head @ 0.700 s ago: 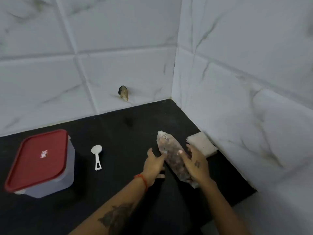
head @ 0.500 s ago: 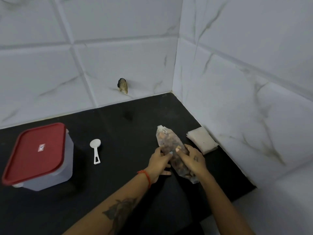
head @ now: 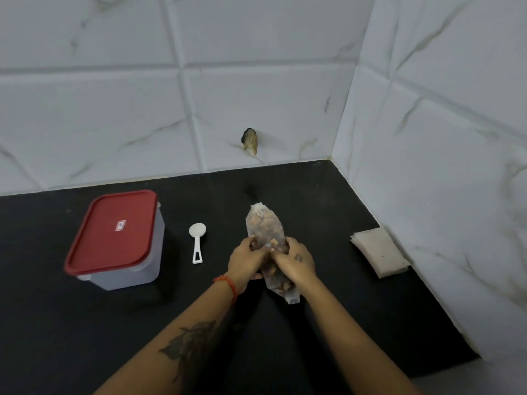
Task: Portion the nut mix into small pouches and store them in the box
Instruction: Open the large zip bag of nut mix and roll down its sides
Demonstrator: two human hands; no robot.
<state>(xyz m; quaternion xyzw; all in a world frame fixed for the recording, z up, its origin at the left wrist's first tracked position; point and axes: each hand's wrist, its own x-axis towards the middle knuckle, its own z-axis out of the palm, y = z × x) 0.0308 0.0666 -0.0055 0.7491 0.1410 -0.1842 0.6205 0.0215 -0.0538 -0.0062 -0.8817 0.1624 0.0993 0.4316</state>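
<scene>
Clear plastic bag of nuts (head: 265,232) lies mid-worktop (head: 328,201); my left hand (head: 245,262) and right hand (head: 295,263) pinch it. Red-lidded box (head: 114,240) sits toward the left edge, pouches (head: 379,250) at the right.

Open counter (head: 328,223) — bag (head: 265,229) to pouches (head: 379,252)
</scene>
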